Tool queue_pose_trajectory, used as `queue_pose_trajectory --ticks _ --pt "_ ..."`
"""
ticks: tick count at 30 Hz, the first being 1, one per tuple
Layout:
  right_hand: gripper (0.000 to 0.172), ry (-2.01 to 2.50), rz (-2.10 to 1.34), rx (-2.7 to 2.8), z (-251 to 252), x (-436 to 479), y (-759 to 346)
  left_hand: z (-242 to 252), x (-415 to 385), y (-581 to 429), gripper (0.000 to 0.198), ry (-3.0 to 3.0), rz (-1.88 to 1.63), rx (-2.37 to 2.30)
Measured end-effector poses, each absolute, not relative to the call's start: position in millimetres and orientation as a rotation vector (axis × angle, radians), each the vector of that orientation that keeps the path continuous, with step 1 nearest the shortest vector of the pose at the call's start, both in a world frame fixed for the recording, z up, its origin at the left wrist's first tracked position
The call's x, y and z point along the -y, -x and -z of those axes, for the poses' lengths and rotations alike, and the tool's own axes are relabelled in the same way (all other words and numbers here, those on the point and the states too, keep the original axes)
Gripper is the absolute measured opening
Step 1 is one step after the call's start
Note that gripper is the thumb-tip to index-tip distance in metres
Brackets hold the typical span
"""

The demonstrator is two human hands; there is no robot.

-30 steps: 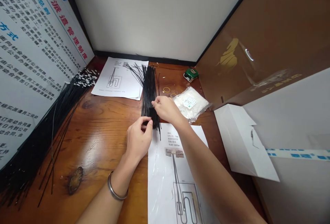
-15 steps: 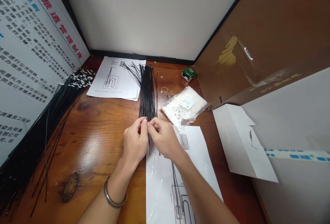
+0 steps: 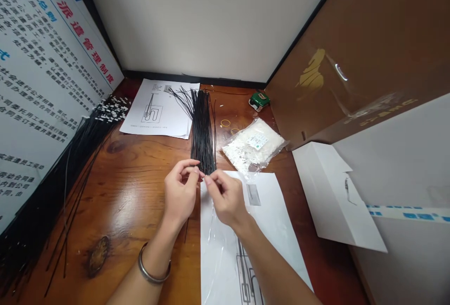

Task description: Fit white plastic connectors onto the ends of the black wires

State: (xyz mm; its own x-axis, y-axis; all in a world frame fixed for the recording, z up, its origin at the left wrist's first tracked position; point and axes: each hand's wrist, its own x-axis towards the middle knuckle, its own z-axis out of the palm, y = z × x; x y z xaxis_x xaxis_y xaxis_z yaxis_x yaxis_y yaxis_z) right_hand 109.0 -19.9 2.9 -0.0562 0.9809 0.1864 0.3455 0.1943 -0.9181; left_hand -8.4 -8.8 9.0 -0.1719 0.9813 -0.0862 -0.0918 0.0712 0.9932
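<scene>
My left hand (image 3: 182, 188) is closed in a pinch, with a thin black wire (image 3: 186, 231) hanging below it. My right hand (image 3: 227, 195) also pinches, its fingertips meeting those of the left; a tiny pale piece shows between them, too small to name. Just beyond both hands lies a bundle of black wires (image 3: 202, 131). Under the right hand is a printed drawing sheet (image 3: 274, 220) in clear plastic. A clear bag of small white parts (image 3: 253, 145) rests beyond the right hand.
On the wooden table (image 3: 140, 192), a large bundle of black wires with white ends (image 3: 70, 164) lies left. Other drawing sheets (image 3: 135, 117), a green tape measure (image 3: 259, 100) and rubber bands (image 3: 225, 123) lie farther back. A folded white card (image 3: 330, 192) stands right, beside a brown panel.
My hands have come slightly nearer and their fingertips have shifted, the right hand lower and more to the right. The hanging wire now shows below my left hand.
</scene>
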Motion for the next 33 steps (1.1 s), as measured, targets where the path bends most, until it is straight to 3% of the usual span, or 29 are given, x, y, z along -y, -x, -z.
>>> queue_pose_trajectory --ticks 2,5,9,16,21,26,29,33 --pt "0.014 1.309 -0.946 1.377 0 17 -109 -11 11 9 0.009 -1.081 -1.29 -1.228" --pt "0.028 1.253 -1.046 1.232 4 14 -110 -12 15 9 0.003 -1.206 -1.182 -1.1" --pt "0.024 1.278 -1.035 1.2 5 14 -112 -10 19 7 0.012 -1.308 -1.084 -1.025" --pt "0.021 1.106 -0.808 1.543 -5 23 -111 -6 6 11 0.031 -1.062 -1.171 -1.326" --pt "0.013 0.937 -0.921 1.731 -3 24 -109 -11 1 16 0.027 -0.921 -1.156 -1.275" --pt "0.009 1.251 -0.706 1.584 0 15 -123 -13 0 18 0.029 -0.851 -1.212 -1.254" --pt "0.024 1.414 -0.447 1.834 -3 10 -136 -11 -1 18 0.031 -0.844 -1.23 -1.22" --pt "0.046 1.546 -0.504 2.157 -8 7 -151 -10 -1 19 0.032 -0.797 -1.254 -1.152"
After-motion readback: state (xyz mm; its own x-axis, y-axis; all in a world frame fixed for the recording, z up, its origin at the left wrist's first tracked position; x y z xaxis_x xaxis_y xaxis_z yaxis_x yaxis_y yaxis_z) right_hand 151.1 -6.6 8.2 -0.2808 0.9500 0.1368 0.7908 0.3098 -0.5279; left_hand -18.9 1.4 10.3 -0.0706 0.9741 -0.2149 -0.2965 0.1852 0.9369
